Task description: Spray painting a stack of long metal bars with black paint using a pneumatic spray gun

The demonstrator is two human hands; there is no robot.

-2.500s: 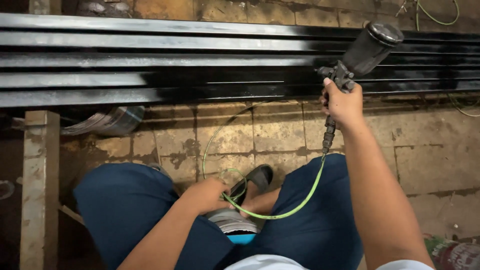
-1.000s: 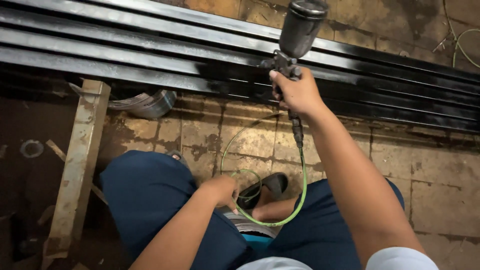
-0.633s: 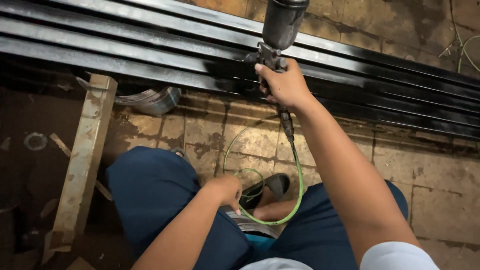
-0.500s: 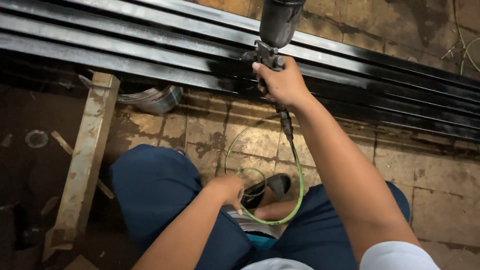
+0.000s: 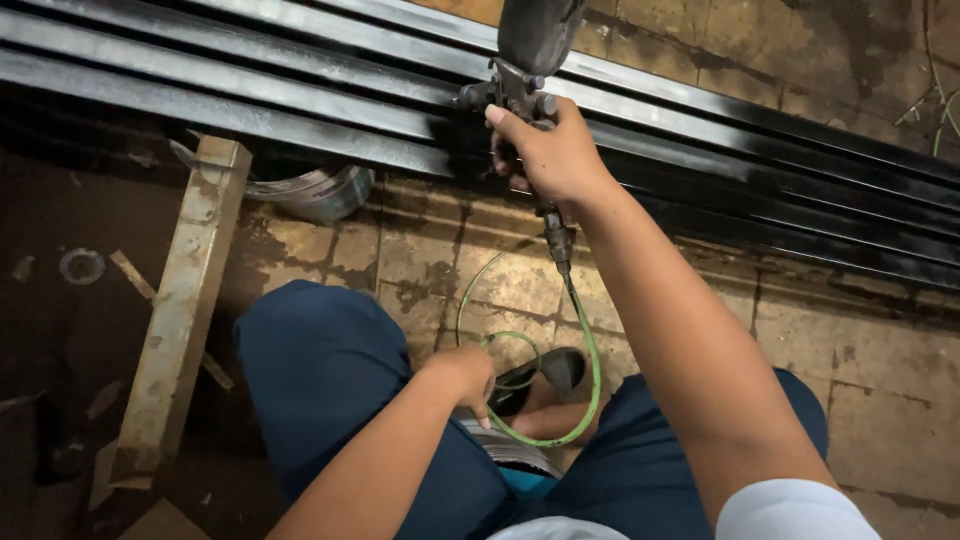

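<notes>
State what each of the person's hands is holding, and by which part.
The right hand grips the spray gun by its handle, below the cup. The left hand pinches the green air hose where it loops near the knees.

Dim, warm light; left side shadowed, picture fairly sharp.

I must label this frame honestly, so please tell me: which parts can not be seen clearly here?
- Spray gun, head view: the top of its cup is cut off by the upper edge, and the right hand covers the handle.
- Left hand: its fingertips, and its hold on the green hose, are hidden between the knees.
- Metal bars: both ends run out of frame.
</notes>
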